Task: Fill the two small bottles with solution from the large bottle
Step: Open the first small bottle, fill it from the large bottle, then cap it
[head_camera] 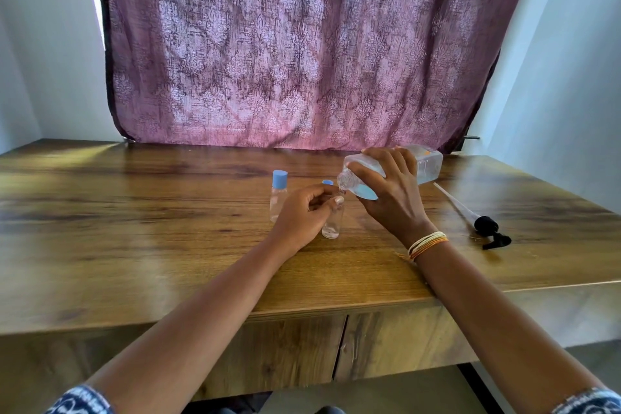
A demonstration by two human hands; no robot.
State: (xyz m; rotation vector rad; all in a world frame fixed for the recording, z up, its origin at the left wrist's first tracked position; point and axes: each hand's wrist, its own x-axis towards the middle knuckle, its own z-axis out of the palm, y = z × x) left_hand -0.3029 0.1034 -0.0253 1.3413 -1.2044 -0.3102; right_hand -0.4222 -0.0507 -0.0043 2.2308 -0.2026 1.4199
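1. The desk (134,245), a wood-grain top set before a mauve patterned curtain (295,44), carries everything the task needs; its near edge runs below the two forearms.

2. The large bottle (426,163), clear and square-sided, is held tipped nearly flat above the desk by the right hand (389,191), whose fingers are wrapped round its shoulder and body. Its open neck is pointed left and down, right at the mouth of the small bottle below.

3. The pump dispenser (487,228), black-headed with a long pale tube, is laid on the desk to the right, well apart from the bottles, so the large bottle is uncapped for pouring.

4. The uncapped small bottle (332,222) is stood upright on the desk and steadied by the left hand (302,215), its fingers curled round the neck. Only a trace of liquid is seen at its bottom.

5. The capped small bottle (278,195) is stood just to the left, blue cap on, apparently unfilled.

6. A loose blue cap (327,182) is seen behind the left hand.

7. The step in hand is judged to be the filling of the first small bottle, barely begun. A slow, controlled tilt is called for next, with neck kept over mouth, since the opening is narrow and spillage is likely.
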